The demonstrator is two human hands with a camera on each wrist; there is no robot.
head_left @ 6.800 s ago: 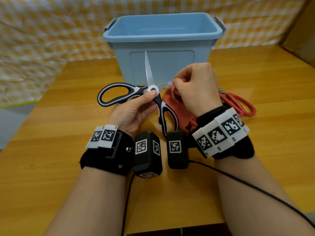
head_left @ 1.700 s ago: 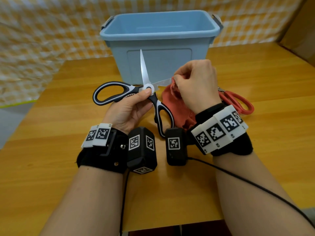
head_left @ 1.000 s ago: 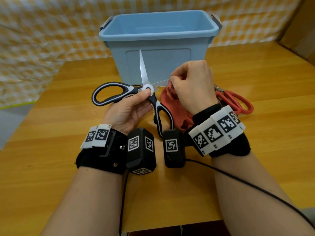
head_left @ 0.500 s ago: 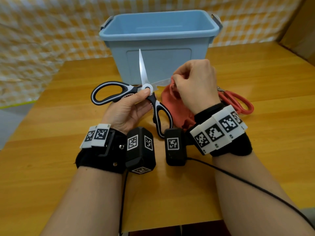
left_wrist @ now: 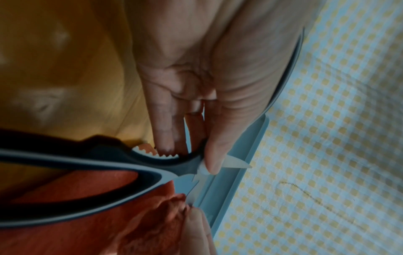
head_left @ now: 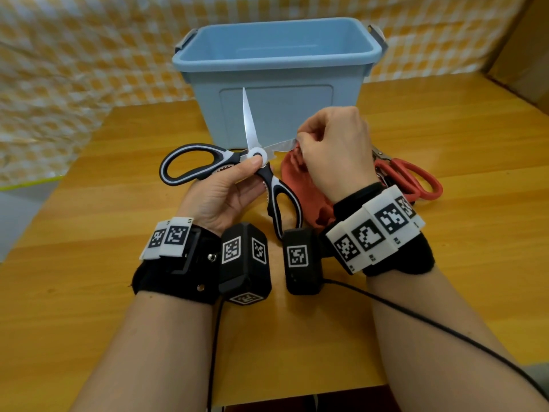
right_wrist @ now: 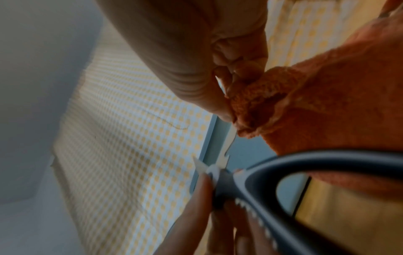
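Note:
Black-and-white scissors (head_left: 225, 165) are held wide apart above the wooden table (head_left: 89, 263), one blade pointing up, the other toward the right. My left hand (head_left: 234, 185) pinches them at the pivot, thumb on the white screw cap (left_wrist: 203, 168). My right hand (head_left: 332, 153) pinches a bunched orange cloth (head_left: 300, 179) around the right-pointing blade (right_wrist: 232, 136); the blade's tip is hidden inside the cloth and fingers. The cloth (right_wrist: 316, 103) hangs down under my right wrist.
A light blue plastic bin (head_left: 279, 81) stands just behind the hands. Red-handled scissors (head_left: 410, 179) lie on the table to the right. A checked yellow-and-white cloth (head_left: 74, 69) hangs behind the table. A black cable (head_left: 416, 319) trails from my right wrist.
Over the frames the right hand with the cloth shifts slightly back and forth along the right-pointing blade. The left hand keeps its hold on the pivot, nearly still.

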